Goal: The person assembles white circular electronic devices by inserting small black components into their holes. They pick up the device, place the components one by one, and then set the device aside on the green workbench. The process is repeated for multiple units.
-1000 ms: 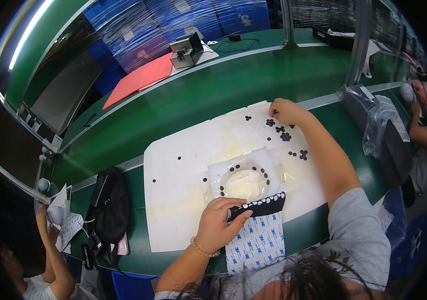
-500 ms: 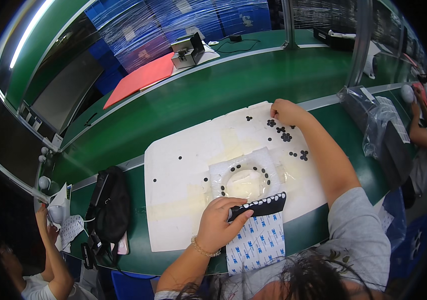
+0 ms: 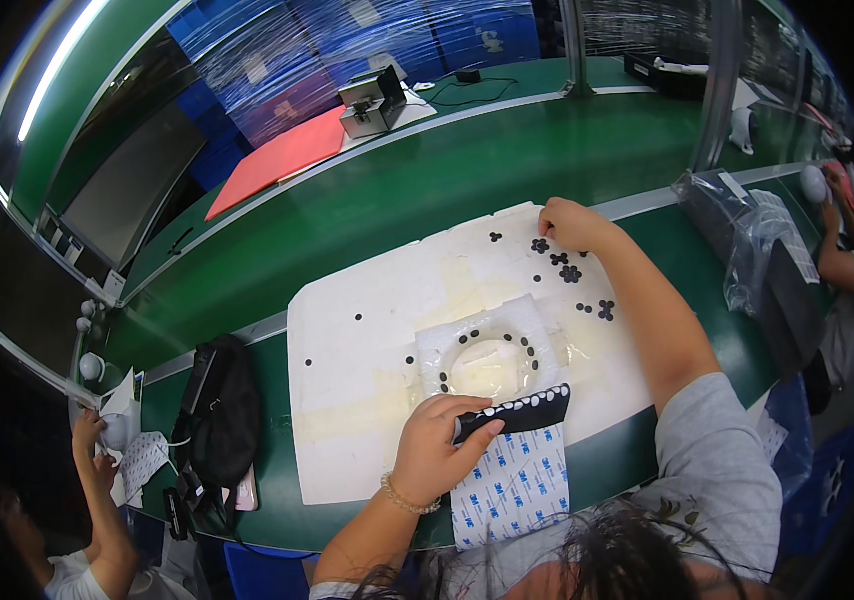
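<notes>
Between thumb and fingers, my left hand [image 3: 435,450] grips a sheet of black foam pads [image 3: 537,409]. Its top edge is curled over and carries a row of white round spots, while its white backing paper with blue print [image 3: 510,490] hangs toward me. My right hand [image 3: 574,226] is at the far right corner of the white board [image 3: 347,420], fingers bent together and touching the surface; whatever lies under the fingertips is hidden. Clusters of black round pads [image 3: 571,274] lie beside it. Just beyond the sheet, a translucent ring-shaped piece [image 3: 431,345] bears several black pads around its opening.
Left of the board lies a black bag [image 3: 217,410]. Clear plastic bags [image 3: 747,250] are at the right. Behind the bench stand a red board [image 3: 282,160] and a small metal box [image 3: 371,112]. Other people work at both sides.
Both my hands stay nearly in place, and the pads on the board look the same. The person at the left has shifted an arm slightly.
</notes>
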Demonstrator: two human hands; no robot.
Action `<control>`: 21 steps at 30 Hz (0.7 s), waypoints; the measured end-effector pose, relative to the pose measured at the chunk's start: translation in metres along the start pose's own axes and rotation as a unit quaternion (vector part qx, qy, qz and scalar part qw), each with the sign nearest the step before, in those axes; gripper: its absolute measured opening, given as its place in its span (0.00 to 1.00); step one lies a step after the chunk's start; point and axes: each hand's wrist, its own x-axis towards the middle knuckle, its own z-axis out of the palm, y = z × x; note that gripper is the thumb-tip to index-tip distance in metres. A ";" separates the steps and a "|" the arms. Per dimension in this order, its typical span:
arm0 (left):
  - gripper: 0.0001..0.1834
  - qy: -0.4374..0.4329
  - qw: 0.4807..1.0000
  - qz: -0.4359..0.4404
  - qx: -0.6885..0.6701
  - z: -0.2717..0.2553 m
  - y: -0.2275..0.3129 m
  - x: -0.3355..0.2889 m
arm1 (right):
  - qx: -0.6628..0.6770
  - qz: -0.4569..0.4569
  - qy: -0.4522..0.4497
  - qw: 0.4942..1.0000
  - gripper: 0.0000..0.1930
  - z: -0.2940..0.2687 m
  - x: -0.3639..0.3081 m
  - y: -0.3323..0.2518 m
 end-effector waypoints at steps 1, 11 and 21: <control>0.11 0.000 1.000 0.000 0.000 0.000 0.000 0.000 | 0.002 -0.005 0.001 1.000 0.09 0.000 0.000 0.002; 0.11 -0.001 1.000 -0.009 -0.002 -0.001 0.001 0.000 | 0.032 0.006 0.012 0.999 0.10 0.008 0.003 0.005; 0.11 0.001 1.000 -0.005 -0.002 0.000 0.001 0.000 | 0.101 0.068 0.035 0.992 0.13 0.007 0.003 0.001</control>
